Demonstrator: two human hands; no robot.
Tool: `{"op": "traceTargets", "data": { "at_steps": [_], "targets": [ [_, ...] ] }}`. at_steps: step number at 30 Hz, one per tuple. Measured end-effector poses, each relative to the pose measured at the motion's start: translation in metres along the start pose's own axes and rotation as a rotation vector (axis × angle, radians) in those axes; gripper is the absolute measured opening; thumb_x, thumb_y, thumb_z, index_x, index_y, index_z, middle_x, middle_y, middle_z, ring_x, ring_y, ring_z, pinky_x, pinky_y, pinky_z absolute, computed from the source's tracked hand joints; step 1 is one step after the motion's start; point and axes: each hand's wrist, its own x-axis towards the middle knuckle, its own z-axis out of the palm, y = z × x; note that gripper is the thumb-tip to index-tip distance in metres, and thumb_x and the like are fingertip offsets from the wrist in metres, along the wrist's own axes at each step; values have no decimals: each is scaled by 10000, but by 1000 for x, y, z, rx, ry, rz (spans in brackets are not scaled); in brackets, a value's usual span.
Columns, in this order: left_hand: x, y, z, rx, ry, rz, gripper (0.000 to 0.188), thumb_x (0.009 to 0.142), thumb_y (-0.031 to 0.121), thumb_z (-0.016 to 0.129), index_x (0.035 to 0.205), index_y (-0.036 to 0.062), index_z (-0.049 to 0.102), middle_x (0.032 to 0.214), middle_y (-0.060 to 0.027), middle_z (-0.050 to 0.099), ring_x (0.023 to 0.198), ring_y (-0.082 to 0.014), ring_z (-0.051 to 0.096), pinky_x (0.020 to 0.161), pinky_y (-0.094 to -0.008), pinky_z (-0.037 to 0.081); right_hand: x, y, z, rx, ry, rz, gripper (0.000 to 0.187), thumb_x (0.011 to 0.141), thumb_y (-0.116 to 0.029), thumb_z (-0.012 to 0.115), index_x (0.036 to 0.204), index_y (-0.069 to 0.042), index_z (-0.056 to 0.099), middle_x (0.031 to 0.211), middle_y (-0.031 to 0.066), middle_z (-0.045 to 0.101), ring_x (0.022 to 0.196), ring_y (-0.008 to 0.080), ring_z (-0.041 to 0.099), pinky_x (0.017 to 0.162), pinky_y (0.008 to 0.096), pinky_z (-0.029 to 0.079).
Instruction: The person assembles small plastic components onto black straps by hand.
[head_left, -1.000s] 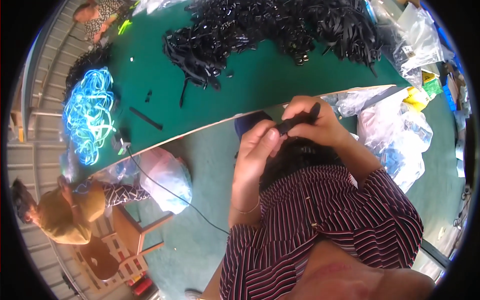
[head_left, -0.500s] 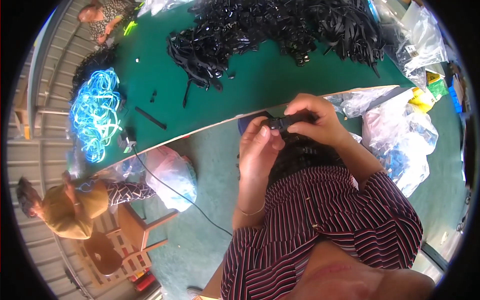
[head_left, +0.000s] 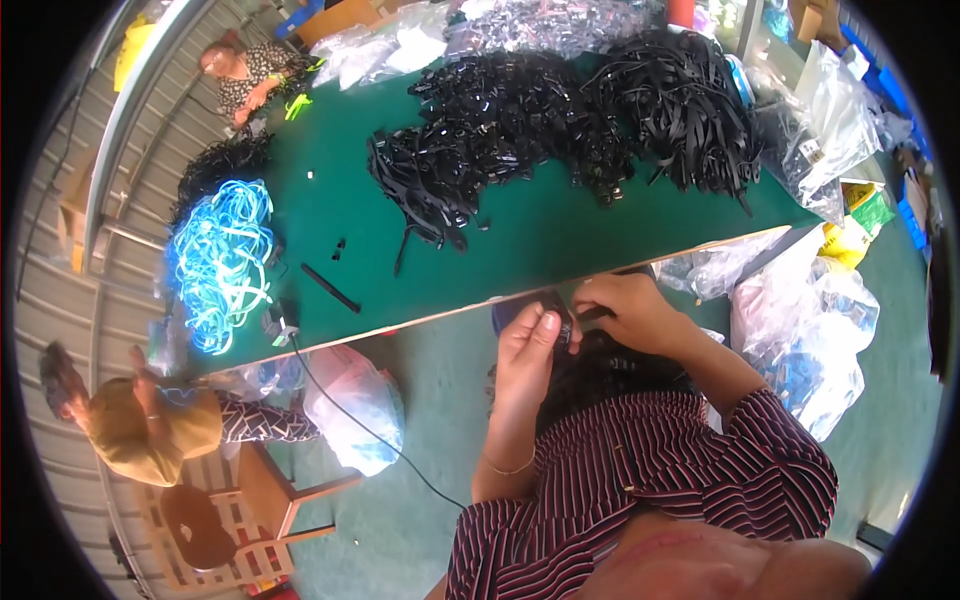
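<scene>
Over my lap, just off the near table edge, my left hand (head_left: 530, 340) is closed with thumb and fingers on a small black buckle-like piece (head_left: 563, 327). Right beside it, my right hand (head_left: 628, 312) is closed in a pinch, fingertips on a dark strap-like part (head_left: 597, 311) that is largely hidden. Whether the two dark parts are joined cannot be made out. Below both hands, a heap of black pieces (head_left: 625, 370) lies at my lap, partly covered by my wrists.
The green table (head_left: 300, 215) bears black straps with buckles (head_left: 520, 120), more black straps (head_left: 690, 115), blue cords (head_left: 222, 265), a black stick (head_left: 330, 288) and a small box (head_left: 281, 322) with a cable. Plastic bags (head_left: 800, 320) stand right. Two people sit left, one near a wooden chair (head_left: 275, 490).
My hands have come lower in the picture and slightly apart. The black piece, earlier level between both hands, is now tilted in my left hand. The view has shifted, showing more of the table's far side.
</scene>
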Motion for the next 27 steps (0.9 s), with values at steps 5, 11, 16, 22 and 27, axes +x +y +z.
{"op": "traceTargets", "data": {
  "at_steps": [5, 11, 16, 22, 27],
  "targets": [
    [-6, 3, -3, 365, 112, 52, 224, 908, 203, 519, 926, -12, 579, 706, -29, 576, 656, -78, 500, 623, -199, 415, 1, 0, 8, -183, -103, -46, 197, 647, -70, 666, 824, -68, 578, 780, 82, 596, 739, 277, 597, 626, 364, 479],
    [-3, -13, -14, 706, 262, 265, 168, 800, 76, 646, 922, -14, 572, 695, -12, 573, 629, -54, 494, 563, -217, 434, 11, 1, 17, -120, -160, -101, 216, 650, -72, 677, 831, -35, 564, 769, 97, 584, 714, 283, 581, 616, 370, 458],
    [-6, 0, -17, 239, 172, 157, 116, 869, 99, 572, 945, 15, 547, 762, 23, 523, 701, -39, 448, 647, -179, 381, 15, -5, 4, 459, -286, 168, 128, 766, -62, 633, 870, -23, 569, 736, 35, 564, 665, 109, 515, 615, 254, 415],
    [-2, -8, -16, -104, 96, 182, 352, 924, 357, 456, 784, 36, 483, 605, 11, 384, 541, -85, 314, 513, -227, 262, 8, -15, 12, 240, 55, 71, 117, 770, -16, 609, 878, -14, 563, 753, 57, 559, 624, 128, 526, 541, 246, 414],
    [-1, -19, -5, -228, 74, 117, 386, 933, 393, 410, 739, 62, 457, 544, 24, 318, 497, -95, 254, 503, -260, 233, -3, -6, 21, -71, 170, -173, 165, 711, -34, 658, 860, -39, 586, 754, 85, 564, 625, 232, 576, 532, 300, 461]
  ]
}}
